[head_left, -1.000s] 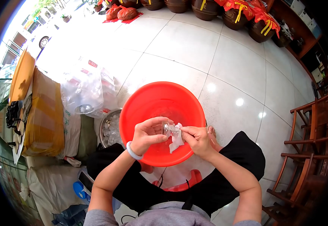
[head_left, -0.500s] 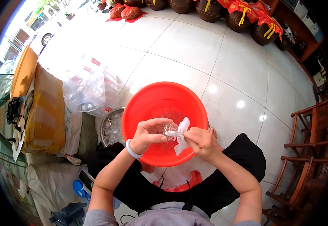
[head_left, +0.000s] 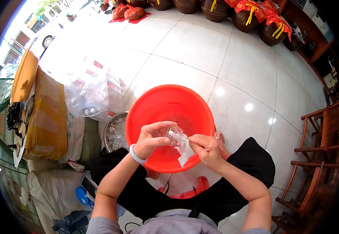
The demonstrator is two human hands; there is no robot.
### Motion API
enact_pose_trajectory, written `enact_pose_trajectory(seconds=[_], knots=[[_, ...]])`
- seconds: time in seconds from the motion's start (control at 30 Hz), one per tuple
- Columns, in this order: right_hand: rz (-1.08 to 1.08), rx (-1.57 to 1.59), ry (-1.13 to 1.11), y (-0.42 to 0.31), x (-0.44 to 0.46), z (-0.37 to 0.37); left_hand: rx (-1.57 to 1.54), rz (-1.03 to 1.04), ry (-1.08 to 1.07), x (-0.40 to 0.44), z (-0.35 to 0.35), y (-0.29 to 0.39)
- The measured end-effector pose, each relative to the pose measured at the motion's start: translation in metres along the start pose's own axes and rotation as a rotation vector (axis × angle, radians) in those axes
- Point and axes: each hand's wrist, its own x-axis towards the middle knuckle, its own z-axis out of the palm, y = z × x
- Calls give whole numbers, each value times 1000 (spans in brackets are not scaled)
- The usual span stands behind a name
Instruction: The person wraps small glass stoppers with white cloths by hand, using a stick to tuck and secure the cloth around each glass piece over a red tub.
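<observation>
Over the red basin (head_left: pixel 169 101) my left hand (head_left: pixel 152 138) holds a small clear glass (head_left: pixel 172 133), its thumb below and fingers above. A white cloth or tissue (head_left: pixel 185 151) is partly inside the glass and hangs out of its right side. My right hand (head_left: pixel 206 148) is closed in a pinch at the cloth's right edge; a thin stick-like thing may run from it, too small to make out. To the left of the basin stands a metal bowl (head_left: pixel 106 136) with clear glass pieces in it, partly hidden by the basin.
Clear plastic bags (head_left: pixel 85 91) and a taped cardboard box (head_left: pixel 46 117) stand at the left. Wooden chairs (head_left: pixel 313 163) are at the right. Dark jars (head_left: pixel 215 11) line the back. A red stool (head_left: pixel 189 192) shows between the legs.
The cloth, lifted upright half a second ago, now hangs lower and sits more in the glass. My right hand has shifted slightly, and the glass has tilted a little.
</observation>
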Motion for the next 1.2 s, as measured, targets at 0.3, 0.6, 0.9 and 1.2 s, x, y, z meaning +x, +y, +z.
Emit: enact_pose_trajectory(seconds=[0.3,0.6,0.9,1.2], knots=[[410,340,196,-3,0,5,63,132,-65,2,6,0],[242,303,125,-5,2,7,34,91,-21,2,-1,-2],[78,51,133,-5,5,3,-13,74,-54,2,0,0],[461,540,227,-5,7,10,110,164,-38,4,3,-2]])
